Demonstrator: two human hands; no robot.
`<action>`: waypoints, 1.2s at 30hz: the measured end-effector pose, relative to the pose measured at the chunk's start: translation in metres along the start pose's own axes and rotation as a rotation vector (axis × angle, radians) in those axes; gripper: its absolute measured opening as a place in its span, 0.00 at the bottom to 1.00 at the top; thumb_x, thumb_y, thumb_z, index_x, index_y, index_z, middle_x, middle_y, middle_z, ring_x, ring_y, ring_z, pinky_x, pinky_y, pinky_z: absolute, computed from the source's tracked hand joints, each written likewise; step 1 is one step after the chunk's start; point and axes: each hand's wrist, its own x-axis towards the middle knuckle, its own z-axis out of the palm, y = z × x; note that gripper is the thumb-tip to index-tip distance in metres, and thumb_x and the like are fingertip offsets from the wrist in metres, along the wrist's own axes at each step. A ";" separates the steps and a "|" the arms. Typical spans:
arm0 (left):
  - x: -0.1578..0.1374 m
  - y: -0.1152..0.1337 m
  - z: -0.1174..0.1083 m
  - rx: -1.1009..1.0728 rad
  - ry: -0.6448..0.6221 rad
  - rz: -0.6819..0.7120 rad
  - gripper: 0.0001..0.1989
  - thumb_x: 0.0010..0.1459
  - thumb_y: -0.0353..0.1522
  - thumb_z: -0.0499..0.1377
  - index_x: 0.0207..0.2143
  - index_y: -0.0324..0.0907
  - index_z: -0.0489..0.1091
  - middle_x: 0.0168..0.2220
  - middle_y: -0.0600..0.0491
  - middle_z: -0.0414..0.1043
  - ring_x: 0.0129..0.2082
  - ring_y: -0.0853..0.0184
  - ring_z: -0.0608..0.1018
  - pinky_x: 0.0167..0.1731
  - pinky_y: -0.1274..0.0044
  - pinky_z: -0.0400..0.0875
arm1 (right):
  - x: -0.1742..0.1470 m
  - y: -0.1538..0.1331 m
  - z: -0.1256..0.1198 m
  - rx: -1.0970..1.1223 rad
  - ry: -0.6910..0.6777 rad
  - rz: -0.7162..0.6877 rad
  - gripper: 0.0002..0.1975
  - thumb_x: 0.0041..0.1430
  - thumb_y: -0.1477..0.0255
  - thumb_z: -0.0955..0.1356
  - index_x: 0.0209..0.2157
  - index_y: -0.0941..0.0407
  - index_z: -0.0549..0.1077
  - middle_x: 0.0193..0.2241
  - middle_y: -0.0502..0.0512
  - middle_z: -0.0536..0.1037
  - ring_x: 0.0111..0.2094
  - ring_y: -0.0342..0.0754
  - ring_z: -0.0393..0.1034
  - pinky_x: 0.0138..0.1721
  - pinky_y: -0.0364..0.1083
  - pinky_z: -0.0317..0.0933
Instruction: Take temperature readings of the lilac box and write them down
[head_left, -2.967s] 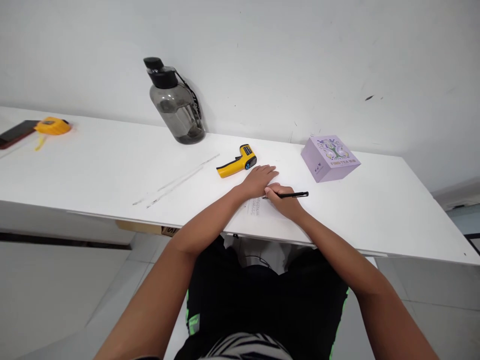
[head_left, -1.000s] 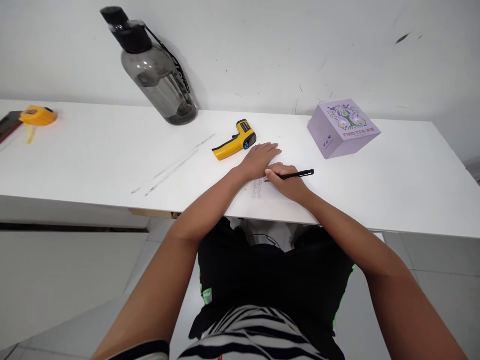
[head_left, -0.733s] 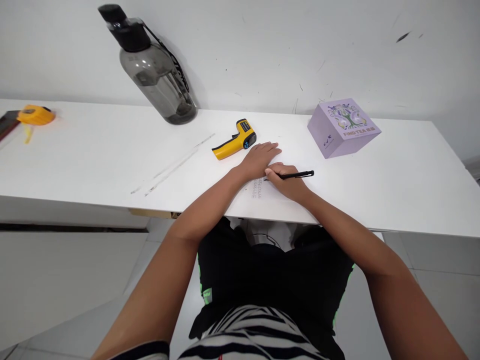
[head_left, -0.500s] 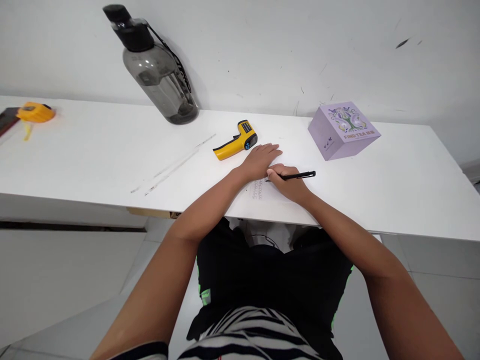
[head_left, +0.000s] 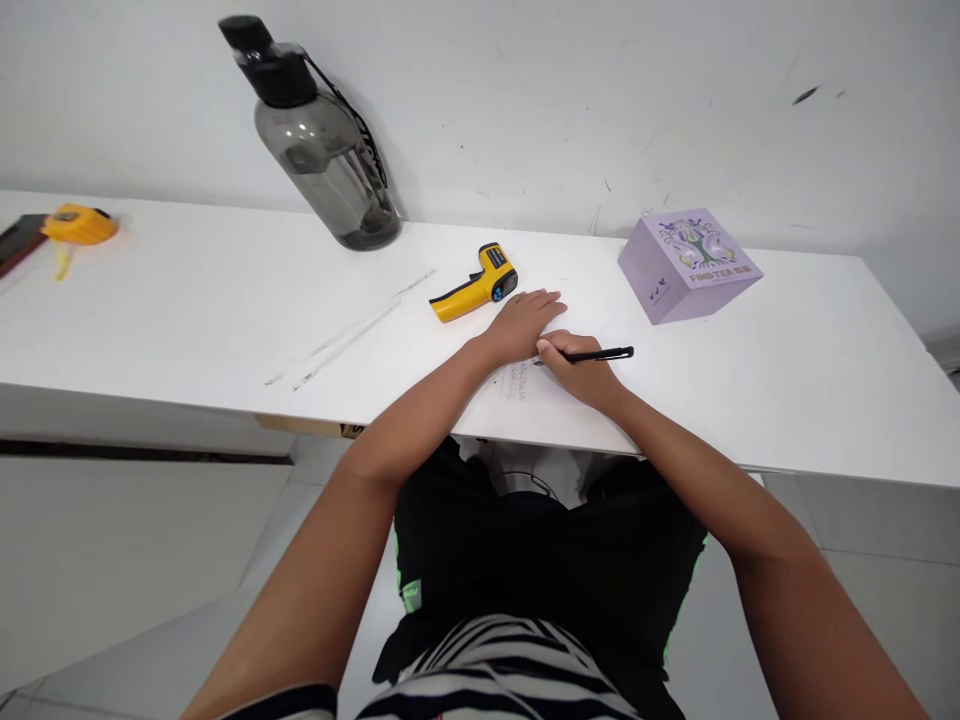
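Note:
My right hand point(head_left: 585, 368) is closed around a black pen point(head_left: 611, 354), whose tip points down and left at a sheet of paper point(head_left: 536, 392). Lines of handwriting show on the paper's left part; the rest of it is partly hidden by my hands. Flat across the upper part of the sheet lies my left hand point(head_left: 523, 325), fingers stretched toward the right, close against the right hand. Just beyond the left hand, a yellow and black infrared thermometer point(head_left: 472, 286) lies on its side.
On the white table point(head_left: 187, 320), a grey water bottle point(head_left: 322, 160) stands by the wall. A purple tea box point(head_left: 686, 265) is at the right. A yellow tape measure point(head_left: 81, 224) lies far left beside a dark flat object point(head_left: 21, 240). Dark streaks mark the tabletop.
The whole view has shifted very slightly, so things on the table appear a little further right. Both hands keep nearly the same pose, the pen still in the right one.

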 end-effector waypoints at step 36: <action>-0.004 0.006 -0.006 -0.037 0.000 -0.023 0.25 0.65 0.37 0.51 0.63 0.41 0.62 0.69 0.45 0.54 0.69 0.55 0.57 0.65 0.61 0.53 | 0.000 0.010 -0.015 0.033 0.076 0.014 0.24 0.65 0.53 0.59 0.26 0.55 0.72 0.21 0.50 0.73 0.25 0.45 0.67 0.32 0.46 0.61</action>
